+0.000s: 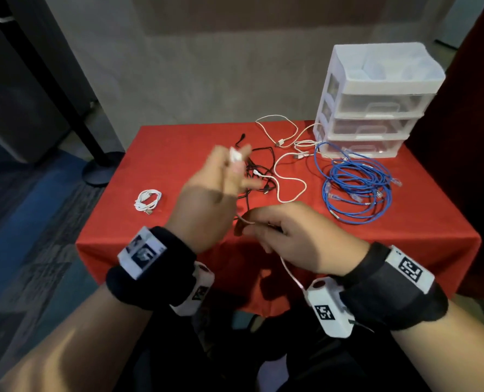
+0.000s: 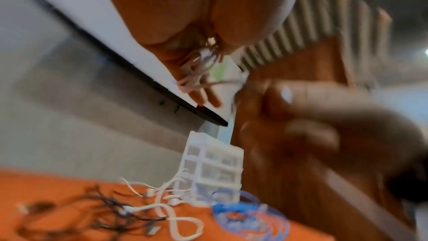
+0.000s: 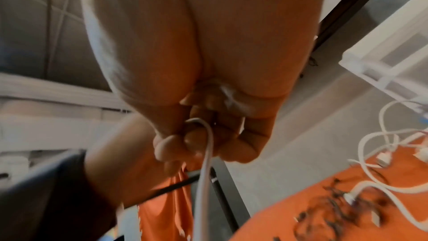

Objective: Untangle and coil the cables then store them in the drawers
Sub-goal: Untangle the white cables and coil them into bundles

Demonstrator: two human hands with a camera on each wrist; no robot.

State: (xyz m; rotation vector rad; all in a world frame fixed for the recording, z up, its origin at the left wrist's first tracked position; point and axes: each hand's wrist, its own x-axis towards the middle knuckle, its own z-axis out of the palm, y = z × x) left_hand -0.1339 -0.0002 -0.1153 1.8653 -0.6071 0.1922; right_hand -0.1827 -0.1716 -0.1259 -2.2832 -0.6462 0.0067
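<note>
Red cloth covers the table (image 1: 178, 142). Above its near edge my left hand (image 1: 207, 199) has a white cable (image 1: 291, 274) wound round its fingers (image 2: 203, 96), plug (image 1: 235, 156) at the tips. My right hand (image 1: 294, 236) pinches the strand, which trails back toward me. White drawers (image 1: 376, 108) stand far right, shut.

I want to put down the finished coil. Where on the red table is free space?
Free: the red tablecloth around the small coiled white cable, at the left, and the near right corner below the blue cable bundle. Crowded: the middle, black tangle to the clear plastic drawer unit.
</note>
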